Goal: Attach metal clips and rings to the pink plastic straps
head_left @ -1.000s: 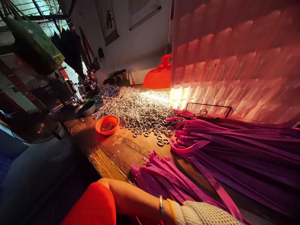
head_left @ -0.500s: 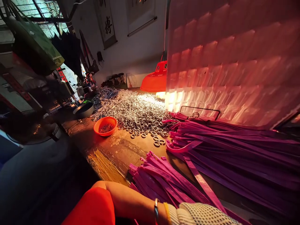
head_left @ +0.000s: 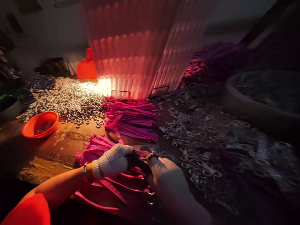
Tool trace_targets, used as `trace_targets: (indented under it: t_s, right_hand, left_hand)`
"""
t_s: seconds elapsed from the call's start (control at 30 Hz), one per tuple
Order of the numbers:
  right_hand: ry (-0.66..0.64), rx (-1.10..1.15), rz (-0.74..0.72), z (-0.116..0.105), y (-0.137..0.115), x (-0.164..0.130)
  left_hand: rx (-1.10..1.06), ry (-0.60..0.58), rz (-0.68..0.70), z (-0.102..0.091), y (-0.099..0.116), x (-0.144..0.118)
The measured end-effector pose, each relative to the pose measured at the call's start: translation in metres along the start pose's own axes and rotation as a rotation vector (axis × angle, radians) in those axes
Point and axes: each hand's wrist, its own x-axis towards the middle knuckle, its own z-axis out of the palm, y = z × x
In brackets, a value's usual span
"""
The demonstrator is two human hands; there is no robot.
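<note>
My left hand [head_left: 112, 160], in a white knitted glove with dark fingertips, is closed over the near bundle of pink straps [head_left: 97, 147]. A pink strap end [head_left: 142, 153] shows at its fingertips. My right hand [head_left: 165, 175] meets it from the right, fingers bent and closed. Small metal pieces glint near its fingertips, too blurred to name, and its grip is partly hidden. Below the hands, more pink straps [head_left: 114, 189] hang down, some with metal rings [head_left: 150, 200] at their ends.
A heap of metal rings [head_left: 70, 97] lies under a red lamp [head_left: 86, 68]. An orange bowl [head_left: 40, 125] of small parts stands at left. More straps [head_left: 132, 117] lie behind the hands. Metal snap hooks [head_left: 206, 150] cover the right, beside a large tub [head_left: 262, 103]. A translucent corrugated sheet [head_left: 131, 53] stands behind.
The view has swung right, bringing the hooks and tub into sight. Both hands now show together at the straps; before, only the left forearm and part of its glove were visible.
</note>
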Motion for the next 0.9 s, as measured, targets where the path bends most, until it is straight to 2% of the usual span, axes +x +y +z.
trace_targets:
  t_s: [0.1, 0.2, 0.27, 0.33, 0.43, 0.57, 0.63, 0.7, 0.77, 0.83, 0.9]
  right_hand:
    - [0.048, -0.003, 0.012, 0.004, 0.006, 0.006]
    - [0.132, 0.054, -0.028, 0.004, 0.0, 0.009]
    - [0.127, 0.069, -0.034, 0.002, -0.003, 0.008]
    - [0.076, 0.054, -0.005, 0.001, -0.003, 0.006]
    - [-0.072, -0.007, 0.019, -0.001, -0.003, 0.005]
    - [-0.227, -0.119, -0.062, -0.005, -0.006, 0.007]
    - [-0.294, -0.139, -0.119, -0.01, -0.008, 0.009]
    - [-0.371, -0.125, -0.156, -0.016, -0.008, 0.01]
    - [-0.436, -0.11, -0.114, -0.022, -0.005, 0.01]
    - [-0.471, -0.102, -0.024, -0.027, 0.003, 0.008]
    - [-0.474, -0.066, 0.021, -0.028, 0.018, 0.007]
  left_hand:
    - [-0.044, -0.013, -0.023, 0.003, -0.005, 0.005]
    - [-0.028, 0.034, -0.022, 0.011, -0.004, 0.001]
    - [0.013, 0.072, -0.019, 0.016, -0.005, -0.002]
    - [0.051, 0.094, -0.03, 0.02, -0.007, -0.003]
    - [0.101, 0.115, -0.024, 0.025, -0.009, -0.005]
    - [0.213, 0.084, 0.104, 0.023, -0.004, -0.005]
    - [0.341, 0.003, 0.179, 0.011, 0.0, -0.003]
    - [0.462, -0.038, 0.219, -0.01, 0.001, 0.0]
    - [0.509, 0.034, 0.191, -0.037, -0.003, 0.003]
    - [0.481, 0.16, 0.121, -0.062, -0.01, 0.005]
    - [0.394, 0.234, 0.059, -0.078, -0.019, 0.005]
